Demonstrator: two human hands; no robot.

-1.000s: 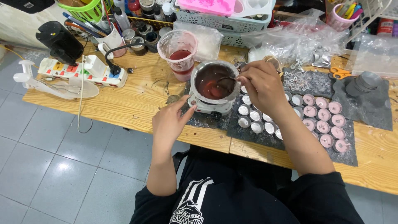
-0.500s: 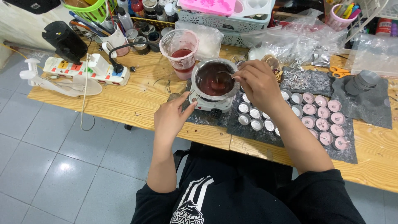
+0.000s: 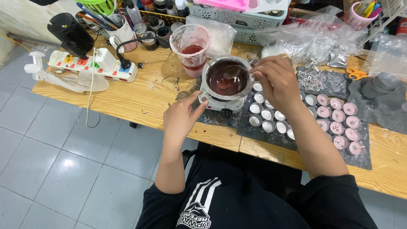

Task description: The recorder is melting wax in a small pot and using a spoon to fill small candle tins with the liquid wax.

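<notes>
head view: at the near edge of the wooden table (image 3: pixel 140 99), the left hand (image 3: pixel 180 121) rests with fingers loosely spread, gripping nothing, its fingertips just beside the small white hot plate (image 3: pixel 220 101). on that hot plate sits the metal pot (image 3: pixel 225 76) holding dark red liquid. the right hand (image 3: pixel 277 80) is above the pot's right rim, fingers pinched closed on the handle of a spoon (image 3: pixel 231 71) whose bowl lies in the liquid. right of the pot, a dark mat (image 3: pixel 275 138) carries empty metal cups (image 3: pixel 267 114) and pink-filled cups (image 3: pixel 339 123). beyond the pot stands a clear plastic cup (image 3: pixel 190 46) with red residue. toward the far left corner lie a white power strip (image 3: pixel 91 68) and a white mug (image 3: pixel 123 32). orange scissors (image 3: pixel 358 74) lie toward the far right edge.
</notes>
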